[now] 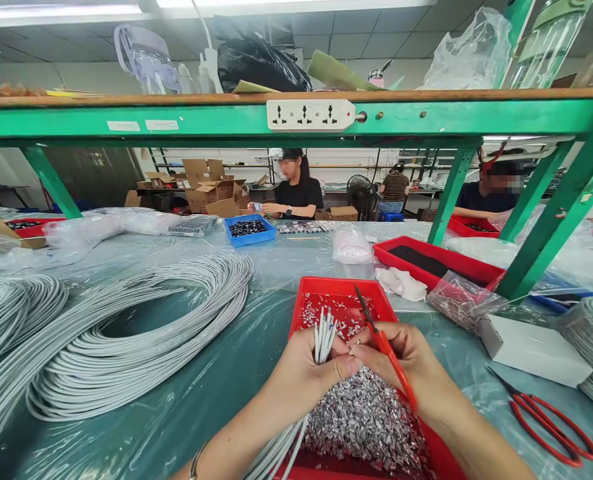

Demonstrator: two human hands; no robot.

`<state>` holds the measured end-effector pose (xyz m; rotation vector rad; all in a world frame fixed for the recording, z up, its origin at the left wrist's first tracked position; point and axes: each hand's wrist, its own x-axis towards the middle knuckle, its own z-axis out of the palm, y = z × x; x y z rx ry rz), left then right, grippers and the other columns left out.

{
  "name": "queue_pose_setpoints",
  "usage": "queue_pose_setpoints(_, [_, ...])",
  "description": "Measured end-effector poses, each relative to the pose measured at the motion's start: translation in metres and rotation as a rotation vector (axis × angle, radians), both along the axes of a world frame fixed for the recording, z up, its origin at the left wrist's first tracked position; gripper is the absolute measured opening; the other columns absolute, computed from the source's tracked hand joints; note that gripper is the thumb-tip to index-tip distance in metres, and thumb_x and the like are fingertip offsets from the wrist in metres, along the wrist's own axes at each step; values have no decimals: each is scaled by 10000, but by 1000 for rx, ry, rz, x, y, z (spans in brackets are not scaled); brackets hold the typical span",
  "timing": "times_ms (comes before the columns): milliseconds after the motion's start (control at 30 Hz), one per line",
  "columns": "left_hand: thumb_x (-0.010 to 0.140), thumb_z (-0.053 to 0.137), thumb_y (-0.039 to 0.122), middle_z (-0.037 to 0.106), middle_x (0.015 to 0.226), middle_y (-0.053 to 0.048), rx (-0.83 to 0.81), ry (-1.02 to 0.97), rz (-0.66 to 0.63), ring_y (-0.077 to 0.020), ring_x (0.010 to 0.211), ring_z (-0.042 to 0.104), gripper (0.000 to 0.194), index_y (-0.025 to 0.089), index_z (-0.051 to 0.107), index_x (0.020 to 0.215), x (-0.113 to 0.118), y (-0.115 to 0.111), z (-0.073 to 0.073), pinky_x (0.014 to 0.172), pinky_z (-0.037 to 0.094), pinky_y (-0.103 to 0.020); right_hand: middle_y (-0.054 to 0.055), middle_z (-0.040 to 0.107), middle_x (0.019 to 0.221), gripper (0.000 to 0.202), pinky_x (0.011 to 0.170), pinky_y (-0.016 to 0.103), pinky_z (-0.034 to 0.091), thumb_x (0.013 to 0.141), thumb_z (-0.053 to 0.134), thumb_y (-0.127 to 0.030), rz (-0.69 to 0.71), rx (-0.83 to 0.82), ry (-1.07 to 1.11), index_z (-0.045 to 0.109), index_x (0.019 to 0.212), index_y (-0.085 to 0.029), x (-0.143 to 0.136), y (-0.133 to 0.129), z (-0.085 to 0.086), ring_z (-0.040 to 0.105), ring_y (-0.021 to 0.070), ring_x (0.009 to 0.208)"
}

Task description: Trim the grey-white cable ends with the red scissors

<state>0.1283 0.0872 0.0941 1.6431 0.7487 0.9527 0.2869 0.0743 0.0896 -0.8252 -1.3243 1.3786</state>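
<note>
A bundle of white cables [325,339] is gripped in my left hand [294,373], stripped-looking ends pointing up, tails hanging below my wrist. My right hand [419,363] holds red-handled scissors [394,367] whose dark, pointed tip aims up and away. The fingertips of both hands meet beside the bundle, over a small piece too hidden to make out. Beneath them lies a heap of small shiny metal pieces [364,423] in a red tray [439,443]. Behind it, another red tray [385,293] has scattered metal bits.
Large coils of white cable [141,333] lie on the left. On the right are spare red-handled scissors [544,417], a white box [534,350] and a bagged bundle [461,300]. A green shelf frame [196,123] crosses above. Co-workers sit beyond the bench.
</note>
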Motion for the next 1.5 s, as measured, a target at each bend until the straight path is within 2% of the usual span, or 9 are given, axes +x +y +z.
queue_pose_setpoints(100, [708,627,326,378,522,49,40,21,47,-66,503,285,254,127,513,600,0,-4,0,481,220,-213,-22,528,531,164,476,120,309,558,799,-192,12,-59,107,697,676,-143,-1,-2,0,424,30,494])
queue_pose_setpoints(300, [730,600,312,402,512,46,66,109,87,-69,497,319,230,131,528,608,0,-4,10,482,247,-211,-79,310,387,148,390,112,178,568,799,-207,-16,18,126,710,671,-149,-2,-5,5,196,-14,387])
queue_pose_setpoints(467, [772,589,299,544,619,18,328,307,253,-92,570,462,181,158,582,659,3,-2,25,559,340,-234,-39,455,484,161,467,137,308,611,784,-267,-79,61,103,719,726,-176,4,-4,4,313,20,458])
queue_pose_setpoints(567, [780,586,280,578,674,8,445,375,336,-103,620,502,173,162,576,654,3,-3,25,590,353,-249,-12,552,584,180,527,147,342,605,789,-259,-132,49,92,722,756,-186,4,-1,-1,413,48,543])
queue_pose_setpoints(700, [776,589,288,533,608,21,354,300,278,-85,550,444,196,154,573,633,3,-5,18,524,320,-236,-16,566,582,137,506,138,311,619,780,-268,-125,53,90,715,713,-193,1,1,-4,412,39,529])
queue_pose_setpoints(833, [752,613,330,437,517,45,177,153,129,-71,496,347,237,144,549,620,2,-1,15,482,267,-222,-50,427,459,109,454,139,253,627,769,-247,-71,97,85,713,687,-175,1,0,-1,271,12,447])
queue_pose_setpoints(1000, [711,625,302,413,502,36,91,66,17,-76,494,331,232,140,525,577,3,4,18,481,241,-227,-67,322,432,83,409,145,180,634,751,-200,-39,85,69,715,702,-166,3,-3,4,178,2,417])
queue_pose_setpoints(1300, [747,617,338,454,527,35,148,181,120,-76,504,366,244,143,544,619,0,4,9,490,283,-224,-72,286,410,150,395,161,110,593,779,-258,-109,18,75,691,659,-155,-1,-3,2,168,4,402])
queue_pose_setpoints(1500, [781,586,322,489,544,29,342,308,278,-82,511,417,216,159,572,640,-1,0,6,527,330,-232,-36,477,487,202,441,158,216,559,805,-213,-135,21,47,630,604,-123,-1,-1,0,323,21,450])
